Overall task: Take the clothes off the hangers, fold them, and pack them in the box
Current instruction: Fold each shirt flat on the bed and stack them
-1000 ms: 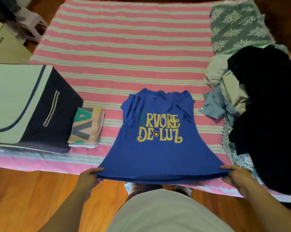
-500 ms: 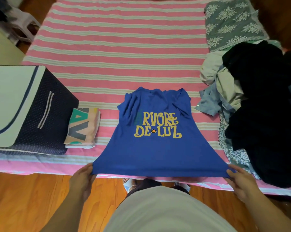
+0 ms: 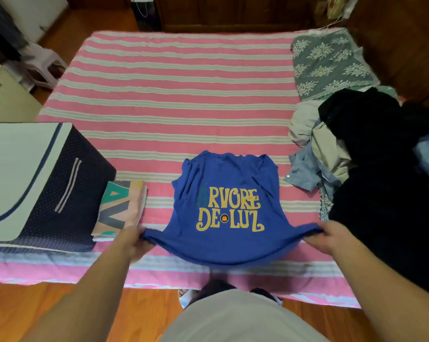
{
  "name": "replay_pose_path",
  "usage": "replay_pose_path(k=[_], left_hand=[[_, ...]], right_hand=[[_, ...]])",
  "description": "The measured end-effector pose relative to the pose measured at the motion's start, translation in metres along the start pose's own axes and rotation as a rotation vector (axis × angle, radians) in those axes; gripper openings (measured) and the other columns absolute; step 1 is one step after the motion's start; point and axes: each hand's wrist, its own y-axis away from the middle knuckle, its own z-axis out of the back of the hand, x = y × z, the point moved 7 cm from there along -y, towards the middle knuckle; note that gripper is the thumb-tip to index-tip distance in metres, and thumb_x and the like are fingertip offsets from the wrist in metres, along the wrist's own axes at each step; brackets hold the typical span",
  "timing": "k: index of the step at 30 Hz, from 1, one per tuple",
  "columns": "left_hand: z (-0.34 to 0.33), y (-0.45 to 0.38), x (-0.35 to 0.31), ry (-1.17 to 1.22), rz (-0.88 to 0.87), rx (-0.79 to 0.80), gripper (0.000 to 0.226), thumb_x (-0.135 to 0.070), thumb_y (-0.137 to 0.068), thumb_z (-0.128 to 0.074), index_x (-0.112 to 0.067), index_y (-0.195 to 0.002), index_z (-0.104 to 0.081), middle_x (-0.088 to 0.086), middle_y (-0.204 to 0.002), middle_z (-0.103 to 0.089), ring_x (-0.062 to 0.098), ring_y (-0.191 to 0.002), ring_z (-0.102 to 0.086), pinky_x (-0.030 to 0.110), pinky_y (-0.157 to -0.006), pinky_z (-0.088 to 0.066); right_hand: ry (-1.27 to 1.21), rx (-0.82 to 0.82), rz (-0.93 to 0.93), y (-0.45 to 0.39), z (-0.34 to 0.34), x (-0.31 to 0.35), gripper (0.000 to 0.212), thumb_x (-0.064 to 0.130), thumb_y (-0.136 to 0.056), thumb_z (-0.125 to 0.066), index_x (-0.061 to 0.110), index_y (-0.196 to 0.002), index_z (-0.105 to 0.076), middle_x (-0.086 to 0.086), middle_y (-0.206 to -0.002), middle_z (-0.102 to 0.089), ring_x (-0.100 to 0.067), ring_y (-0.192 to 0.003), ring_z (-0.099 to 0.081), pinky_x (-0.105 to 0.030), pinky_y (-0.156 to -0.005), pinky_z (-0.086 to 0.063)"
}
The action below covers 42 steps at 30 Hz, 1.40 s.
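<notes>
A blue T-shirt point(image 3: 227, 183) with yellow lettering lies print-up near the front edge of the pink striped bed point(image 3: 174, 99). My left hand point(image 3: 132, 240) grips its lower left corner and my right hand point(image 3: 328, 236) grips its lower right corner, both lifted over the bed with the hem sagging between them. Left of the shirt, a folded garment with a teal and peach pattern point(image 3: 121, 208) lies beside the dark blue fabric storage box point(image 3: 68, 193), whose pale lid point(image 3: 13, 174) is down.
A heap of unfolded clothes, mostly black point(image 3: 381, 183) with beige and light blue pieces point(image 3: 314, 154), covers the bed's right side. A grey floral pillow point(image 3: 331, 62) lies at the far right. Wooden floor point(image 3: 36, 312) runs below the bed edge; a plastic stool point(image 3: 43, 65) stands far left.
Both hands have carried the shirt's bottom hem forward from beyond the bed edge to over the bed, and the hem now sags between them. The camera view has tilted up.
</notes>
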Motion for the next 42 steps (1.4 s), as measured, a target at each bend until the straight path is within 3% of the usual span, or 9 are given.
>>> replay_pose_path(k=[2,7,13,23,26,28,31,34,42], left_hand=[[-0.058,0.018,-0.084,0.161,-0.136,0.136,0.031,0.008,-0.096,-0.033,0.003,-0.083,-0.061,0.014,-0.064,-0.063,0.018,-0.061,-0.061,0.028,-0.054,-0.057],[-0.161,0.141,-0.279,0.426,-0.579,0.428,0.029,-0.001,-0.099,-0.039,0.001,-0.084,-0.065,0.017,-0.091,-0.067,0.029,-0.087,-0.065,0.044,-0.093,-0.052],[-0.177,0.233,-0.343,0.522,-0.759,0.49,0.014,-0.013,-0.1,-0.044,-0.007,-0.095,-0.056,0.017,-0.105,-0.064,0.03,-0.094,-0.068,0.043,-0.088,-0.058],[-0.075,0.135,-0.195,0.333,-0.615,0.172,0.012,-0.012,-0.094,-0.045,-0.013,-0.084,-0.05,0.006,-0.086,-0.063,0.021,-0.076,-0.066,0.036,-0.076,-0.056],[-0.034,0.073,-0.123,0.233,-0.478,0.027,0.016,-0.009,-0.096,-0.044,-0.012,-0.088,-0.057,0.008,-0.094,-0.063,0.024,-0.081,-0.064,0.037,-0.078,-0.055],[-0.008,0.03,-0.075,0.125,-0.394,-0.043,0.017,-0.009,-0.099,-0.044,-0.011,-0.096,-0.061,0.008,-0.098,-0.065,0.024,-0.085,-0.064,0.036,-0.079,-0.057],[0.029,-0.04,-0.008,0.015,-0.285,-0.154,0.019,-0.009,-0.103,-0.045,-0.011,-0.099,-0.064,0.007,-0.099,-0.066,0.023,-0.086,-0.063,0.036,-0.085,-0.053],[0.069,-0.125,0.053,-0.041,-0.218,-0.251,0.02,-0.01,-0.105,-0.044,-0.009,-0.108,-0.063,0.007,-0.102,-0.067,0.023,-0.087,-0.064,0.038,-0.089,-0.051],[0.109,-0.237,0.133,0.128,-0.159,-0.364,0.014,-0.024,-0.105,-0.052,-0.018,-0.107,-0.065,-0.002,-0.092,-0.07,0.01,-0.064,-0.066,0.023,-0.06,-0.059]], right_hand=[[0.009,0.044,0.206,0.034,-0.055,0.076,0.013,0.002,-0.093,-0.047,0.009,-0.083,-0.053,-0.013,-0.083,-0.063,-0.019,-0.082,-0.052,-0.035,-0.085,-0.047],[-0.583,0.473,0.41,0.141,-0.135,0.234,0.026,0.012,-0.109,-0.031,-0.003,-0.104,-0.052,-0.021,-0.11,-0.059,-0.034,-0.094,-0.06,-0.046,-0.108,-0.042],[-0.552,0.61,0.596,0.225,-0.154,0.283,0.02,0.015,-0.106,-0.042,0.002,-0.117,-0.054,-0.021,-0.121,-0.065,-0.036,-0.109,-0.066,-0.051,-0.101,-0.05],[-0.339,0.472,0.443,0.127,-0.091,0.167,0.017,0.023,-0.097,-0.061,0.011,-0.11,-0.061,-0.011,-0.088,-0.077,-0.021,-0.089,-0.072,-0.037,-0.068,-0.059],[-0.293,0.413,0.357,0.061,-0.06,0.116,0.111,0.018,-0.013,-0.104,0.011,-0.116,-0.062,-0.012,-0.1,-0.077,-0.024,-0.096,-0.073,-0.04,-0.079,-0.053],[-0.254,0.375,0.262,0.011,-0.04,0.075,0.128,0.019,0.006,-0.1,0.011,-0.116,-0.062,-0.01,-0.102,-0.077,-0.022,-0.089,-0.076,-0.04,-0.078,-0.059],[-0.181,0.19,0.133,-0.059,-0.017,0.011,0.084,0.022,-0.034,-0.102,0.013,-0.108,-0.063,-0.004,-0.097,-0.077,-0.018,-0.076,-0.076,-0.035,-0.057,-0.062],[-0.135,0.021,0.039,-0.141,0.004,-0.055,0.015,0.017,-0.094,-0.063,0.011,-0.107,-0.061,-0.006,-0.09,-0.078,-0.018,-0.069,-0.076,-0.033,-0.05,-0.06],[-0.007,-0.181,0.006,-0.258,0.045,-0.15,0.017,0.018,-0.101,-0.059,0.014,-0.116,-0.062,0.0,-0.111,-0.073,-0.012,-0.089,-0.075,-0.026,-0.062,-0.061]])
